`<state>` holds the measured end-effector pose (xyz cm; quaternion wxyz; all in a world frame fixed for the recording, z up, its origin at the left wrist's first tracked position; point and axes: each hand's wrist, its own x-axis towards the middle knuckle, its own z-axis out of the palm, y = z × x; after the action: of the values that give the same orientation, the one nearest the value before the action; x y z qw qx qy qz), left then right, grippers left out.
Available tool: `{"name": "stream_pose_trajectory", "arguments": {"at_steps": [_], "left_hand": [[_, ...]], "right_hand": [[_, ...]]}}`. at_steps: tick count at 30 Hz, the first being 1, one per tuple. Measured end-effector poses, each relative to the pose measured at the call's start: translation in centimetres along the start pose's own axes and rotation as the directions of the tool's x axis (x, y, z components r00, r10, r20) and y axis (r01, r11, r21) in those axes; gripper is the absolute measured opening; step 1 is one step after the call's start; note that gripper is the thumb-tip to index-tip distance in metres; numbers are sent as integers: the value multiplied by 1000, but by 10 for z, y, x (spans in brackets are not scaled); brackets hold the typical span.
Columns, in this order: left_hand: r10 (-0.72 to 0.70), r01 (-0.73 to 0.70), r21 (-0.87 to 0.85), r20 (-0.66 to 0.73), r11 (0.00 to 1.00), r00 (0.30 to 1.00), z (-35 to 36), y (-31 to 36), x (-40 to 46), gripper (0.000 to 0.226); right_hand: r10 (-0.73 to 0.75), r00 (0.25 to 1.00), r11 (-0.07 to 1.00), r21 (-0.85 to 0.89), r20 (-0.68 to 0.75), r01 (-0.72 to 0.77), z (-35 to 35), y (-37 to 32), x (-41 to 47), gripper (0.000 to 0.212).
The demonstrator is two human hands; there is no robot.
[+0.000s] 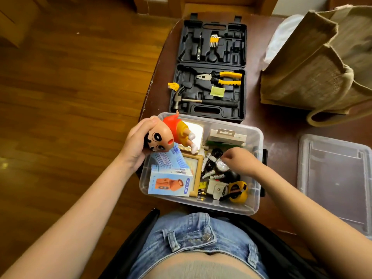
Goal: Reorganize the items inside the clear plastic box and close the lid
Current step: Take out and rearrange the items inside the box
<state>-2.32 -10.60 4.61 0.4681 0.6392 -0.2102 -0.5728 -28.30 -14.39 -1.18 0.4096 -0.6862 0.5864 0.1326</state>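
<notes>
**Sorting a clear storage box: figurine lifted out, small items being picked over**

Holding a cartoon figurine (171,132) by its head, the left hand (136,143) is curling round it above the clear plastic box's (258,137) far-left corner. The right hand (239,161) is reaching inside, fingertips pinching toward a shiny trinket (222,165); actual contact cannot be told. The box is sitting on the table (277,121), its lid (334,178) lying apart to the right. The figurine looks light, rigid and smooth; the broad head probably offers the surest hold.
</notes>
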Motion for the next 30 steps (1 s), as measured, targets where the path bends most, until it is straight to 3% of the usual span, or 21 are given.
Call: {"name": "stream_pose_trajectory", "arguments": {"at_steps": [6, 11, 22, 27, 30], "left_hand": [[-14, 12, -42, -62, 999, 998, 2, -6, 7, 14], [0, -2, -44, -41, 999, 999, 1, -7, 13, 18], [2, -3, -29, -38, 1000, 999, -12, -8, 16, 18], [4, -5, -23, -38, 1000, 999, -18, -7, 17, 18], [12, -12, 1, -12, 1000, 1000, -20, -6, 16, 17]], "right_hand": [[23, 998, 963, -267, -58, -38, 9, -1, 15, 24], [58, 995, 931, -356, -84, -84, 16, 6, 23, 17], [56, 998, 960, -275, 15, -49, 28, 8, 28, 20], [49, 990, 964, -252, -131, -81, 30, 9, 28, 24], [-66, 965, 989, -148, -252, 29, 34, 1, 30, 25]]}}
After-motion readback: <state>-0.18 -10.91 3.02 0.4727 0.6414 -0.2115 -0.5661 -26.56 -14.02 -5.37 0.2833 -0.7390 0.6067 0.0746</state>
